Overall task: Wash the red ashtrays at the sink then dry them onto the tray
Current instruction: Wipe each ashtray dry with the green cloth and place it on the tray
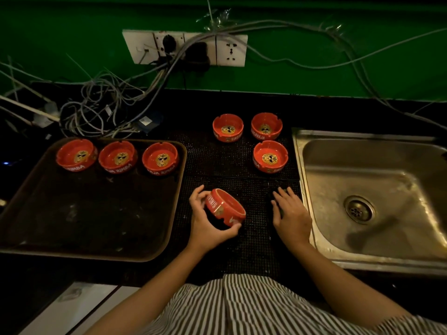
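Note:
My left hand grips a red ashtray, tilted on its side above the black mat. My right hand lies flat on the mat over something dark that I cannot make out, just left of the steel sink. Three red ashtrays stand upright in a row along the far side of the dark tray. Three more red ashtrays sit on the mat between tray and sink.
A tangle of grey cables lies on the counter behind the tray, running up to wall sockets on the green wall. The sink drain is uncovered. The counter's front edge is close to my striped shirt.

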{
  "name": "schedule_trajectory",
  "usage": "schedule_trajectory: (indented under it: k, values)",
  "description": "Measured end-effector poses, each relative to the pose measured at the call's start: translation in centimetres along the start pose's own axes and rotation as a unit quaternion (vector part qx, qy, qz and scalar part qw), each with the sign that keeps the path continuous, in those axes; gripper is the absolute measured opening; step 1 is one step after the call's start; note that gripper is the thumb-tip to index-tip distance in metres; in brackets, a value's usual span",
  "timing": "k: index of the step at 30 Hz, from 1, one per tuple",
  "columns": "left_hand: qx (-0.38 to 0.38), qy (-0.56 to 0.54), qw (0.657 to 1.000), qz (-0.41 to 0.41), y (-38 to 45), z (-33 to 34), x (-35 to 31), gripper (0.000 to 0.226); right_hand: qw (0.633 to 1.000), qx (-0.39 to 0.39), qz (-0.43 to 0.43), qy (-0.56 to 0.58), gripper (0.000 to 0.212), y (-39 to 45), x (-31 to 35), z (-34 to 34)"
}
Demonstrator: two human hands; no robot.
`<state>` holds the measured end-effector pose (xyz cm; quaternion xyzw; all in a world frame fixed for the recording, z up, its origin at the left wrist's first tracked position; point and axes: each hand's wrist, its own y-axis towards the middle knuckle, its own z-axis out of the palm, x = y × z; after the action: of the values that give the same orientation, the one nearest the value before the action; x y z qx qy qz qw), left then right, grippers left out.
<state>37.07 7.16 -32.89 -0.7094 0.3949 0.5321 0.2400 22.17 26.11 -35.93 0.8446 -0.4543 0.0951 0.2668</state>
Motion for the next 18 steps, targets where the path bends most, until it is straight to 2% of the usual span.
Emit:
schedule_trajectory:
  k: [3,6,8,12,14,18]
  values:
    - [0.045,-0.002,0.999,-0.008,1.8,-0.5,-1.2,0.120,1.000,-0.003,-0.003,-0.001,0.031,0.0,0.0,0.1]
    - [0.156,0.082,0.984,0.006,4.2,-1.8,-2.7,0.127,1.000,-0.005,-0.009,-0.009,0.031,0.0,-0.2,0.3]
    - [0.250,0.153,0.956,0.031,5.7,-2.7,-3.9,0.128,1.000,-0.004,-0.011,-0.010,0.032,0.0,-0.3,0.3]
    - [0.392,0.300,0.865,0.095,7.2,-3.2,-5.6,0.129,1.000,-0.009,-0.010,-0.003,0.031,0.0,-0.3,0.3]
    - [0.420,0.335,0.838,0.095,7.2,-2.9,-5.8,0.131,1.000,-0.008,-0.011,-0.004,0.031,0.0,-0.3,0.3]
    - [0.403,0.344,0.845,0.075,6.8,-2.5,-5.2,0.139,1.000,-0.006,-0.008,-0.001,0.032,0.0,-0.3,0.3]
